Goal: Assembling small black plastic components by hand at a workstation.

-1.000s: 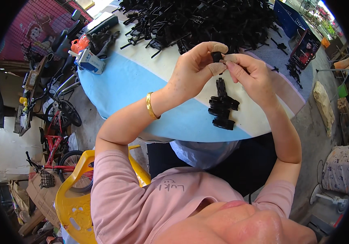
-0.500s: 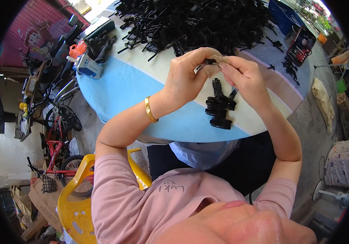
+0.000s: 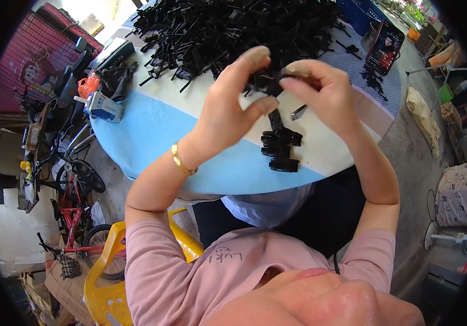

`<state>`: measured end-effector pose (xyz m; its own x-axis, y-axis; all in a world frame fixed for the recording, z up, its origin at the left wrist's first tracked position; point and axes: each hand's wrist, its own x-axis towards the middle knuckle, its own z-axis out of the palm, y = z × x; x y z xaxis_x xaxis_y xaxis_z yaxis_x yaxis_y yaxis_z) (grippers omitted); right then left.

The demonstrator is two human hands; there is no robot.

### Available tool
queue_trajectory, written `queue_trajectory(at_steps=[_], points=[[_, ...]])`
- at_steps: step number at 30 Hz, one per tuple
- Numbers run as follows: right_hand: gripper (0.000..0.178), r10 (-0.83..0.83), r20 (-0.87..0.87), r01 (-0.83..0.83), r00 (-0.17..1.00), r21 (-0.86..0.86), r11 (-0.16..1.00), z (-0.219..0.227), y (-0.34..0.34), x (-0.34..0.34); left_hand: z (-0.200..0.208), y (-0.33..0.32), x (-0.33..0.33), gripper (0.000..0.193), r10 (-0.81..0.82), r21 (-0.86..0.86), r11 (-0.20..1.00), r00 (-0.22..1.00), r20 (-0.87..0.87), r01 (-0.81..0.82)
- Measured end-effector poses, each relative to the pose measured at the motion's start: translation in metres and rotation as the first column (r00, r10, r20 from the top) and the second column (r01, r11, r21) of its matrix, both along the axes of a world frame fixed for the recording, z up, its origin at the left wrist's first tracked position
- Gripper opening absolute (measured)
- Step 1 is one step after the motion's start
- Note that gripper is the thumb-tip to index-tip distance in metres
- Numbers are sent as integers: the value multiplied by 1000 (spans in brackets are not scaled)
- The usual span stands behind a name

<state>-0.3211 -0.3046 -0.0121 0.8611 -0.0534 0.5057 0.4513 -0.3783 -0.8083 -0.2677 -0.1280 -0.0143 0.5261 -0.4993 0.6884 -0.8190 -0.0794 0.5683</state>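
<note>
Both hands meet above the surface (image 3: 152, 136): the left hand (image 3: 231, 106) and right hand (image 3: 323, 92) each pinch one small black plastic piece (image 3: 270, 84) between fingertips. Its long strip (image 3: 278, 138) hangs straight down toward the person.

This is an informal piecework spot, open to daylight and set up beside a home or small yard workshop rather than in a factory. A round counter (image 3: 152, 136) with a blue and white cover carries a great heap of small black plastic parts (image 3: 233, 27). Around it, bare concrete floor (image 3: 402, 141), a red bicycle (image 3: 76, 217), a yellow plastic chair (image 3: 103, 282), blue crates (image 3: 361, 13) and a phone propped upright (image 3: 384, 46) give it a makeshift, domestic look.
</note>
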Motion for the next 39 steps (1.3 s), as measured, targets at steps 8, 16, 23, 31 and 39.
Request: queue_trajectory(at_steps=[8, 16, 23, 31, 39], points=[[19, 442, -178, -420, 879, 149, 895, 8, -24, -1, -3, 6, 15, 27, -667, -478, 655, 149, -730, 585], [19, 275, -141, -281, 951, -27, 959, 2, -14, 1, -5, 2, 9, 16, -527, -437, 829, 223, -820, 350], [15, 103, -208, -121, 973, -75, 990, 4, 3, -9, -9, 0, 2, 18, -365, -296, 930, 632, -683, 217], [18, 90, -238, -119, 967, -112, 987, 4, 9, -10, -15, -1, -2, 25, -359, -310, 928, 728, -584, 208], [21, 87, -318, -123, 944, -96, 988, 9, 15, -11, -20, -2, -2, 20, -195, -247, 961, 936, -292, 123]])
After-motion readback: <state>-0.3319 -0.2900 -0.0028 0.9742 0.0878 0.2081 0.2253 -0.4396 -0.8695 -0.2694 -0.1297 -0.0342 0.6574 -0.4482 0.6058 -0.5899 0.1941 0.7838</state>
